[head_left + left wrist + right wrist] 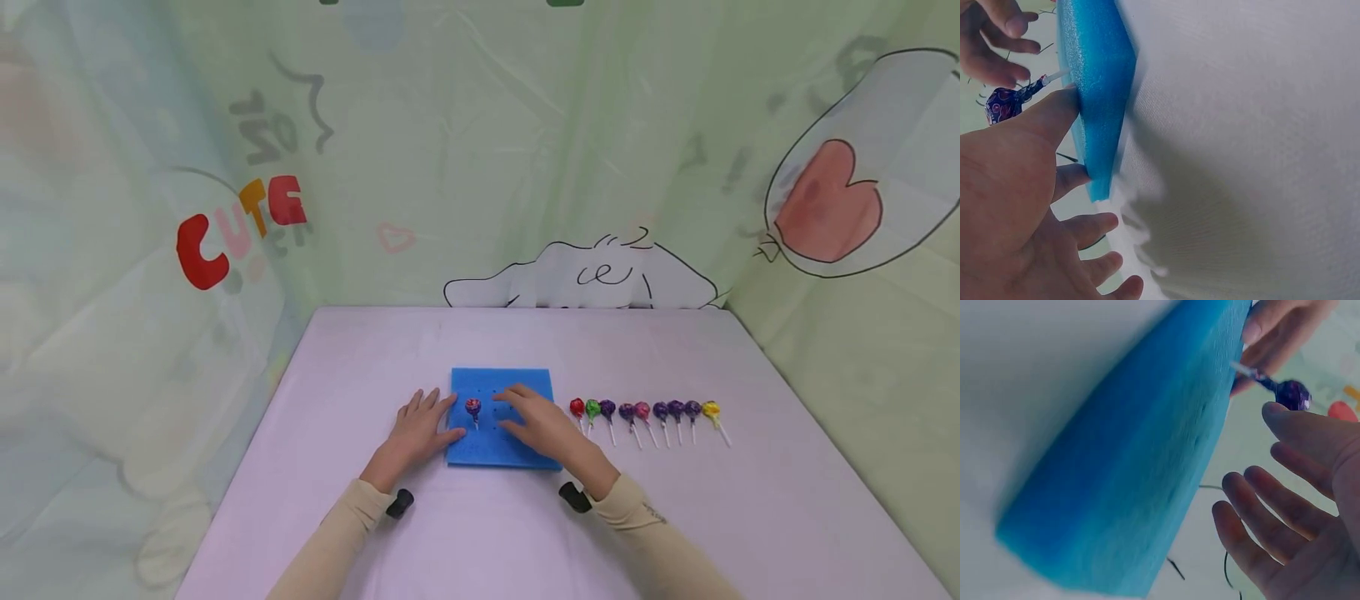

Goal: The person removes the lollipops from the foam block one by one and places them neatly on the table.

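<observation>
A blue foam block (502, 454) with small holes in its top lies on the table. One lollipop (472, 407) in a dark, patterned wrapper stands upright in it, its white stick (1057, 75) going into the foam. My left hand (418, 432) rests at the block's left side, thumb and a fingertip touching the foam and the other fingers spread. Over the right part of the block hovers my right hand (546, 427), its fingers apart and loosely bent, with nothing held. In the right wrist view its thumb (1294, 425) appears close by the lollipop's head.
To the right of the block, several wrapped lollipops lie in a row, from a red one (577, 407) and a green one (592, 408) to a yellow one (711, 409). The table (480, 533) has a pale cover, with printed curtains (450, 167) behind and beside it.
</observation>
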Available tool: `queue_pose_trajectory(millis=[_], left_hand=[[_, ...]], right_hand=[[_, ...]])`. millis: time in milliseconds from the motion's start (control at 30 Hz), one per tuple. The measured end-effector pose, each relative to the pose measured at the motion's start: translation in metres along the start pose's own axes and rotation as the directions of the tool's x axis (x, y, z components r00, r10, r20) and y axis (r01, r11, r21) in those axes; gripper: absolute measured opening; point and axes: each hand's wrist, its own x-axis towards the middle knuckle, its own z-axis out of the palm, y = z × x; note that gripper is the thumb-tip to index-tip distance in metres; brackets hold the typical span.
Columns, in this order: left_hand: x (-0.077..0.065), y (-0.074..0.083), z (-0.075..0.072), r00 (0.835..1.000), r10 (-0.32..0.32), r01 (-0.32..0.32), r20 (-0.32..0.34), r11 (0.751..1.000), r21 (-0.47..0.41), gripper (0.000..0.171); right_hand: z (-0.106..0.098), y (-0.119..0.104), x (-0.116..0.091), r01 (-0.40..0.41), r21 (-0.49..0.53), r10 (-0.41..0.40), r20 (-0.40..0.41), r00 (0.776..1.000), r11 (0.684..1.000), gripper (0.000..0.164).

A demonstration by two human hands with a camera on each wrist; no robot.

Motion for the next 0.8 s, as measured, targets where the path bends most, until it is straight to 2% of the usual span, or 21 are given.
queue_pose_trajectory(millis=[233,500,800], left_hand=[[0.0,0.001,0.0,1.0,-0.011,0.011,-0.005,1.0,0.025,0.071],[-0.002,0.004,-0.003,1.0,-0.007,0.007,-0.005,0.999,0.037,0.069],[-0.002,0.004,-0.002,1.0,-0.01,0.011,-0.011,0.999,0.045,0.069]], right_hand=[[0.015,-0.019,0.012,0.077,-0.035,-0.079,-0.065,0.995,0.996,0.05],[0.025,-0.028,0.021,0.066,-0.063,-0.072,-0.094,0.993,0.996,0.044],[0.022,-0.029,0.023,0.083,-0.067,-0.09,-0.111,0.99,0.994,0.036]])
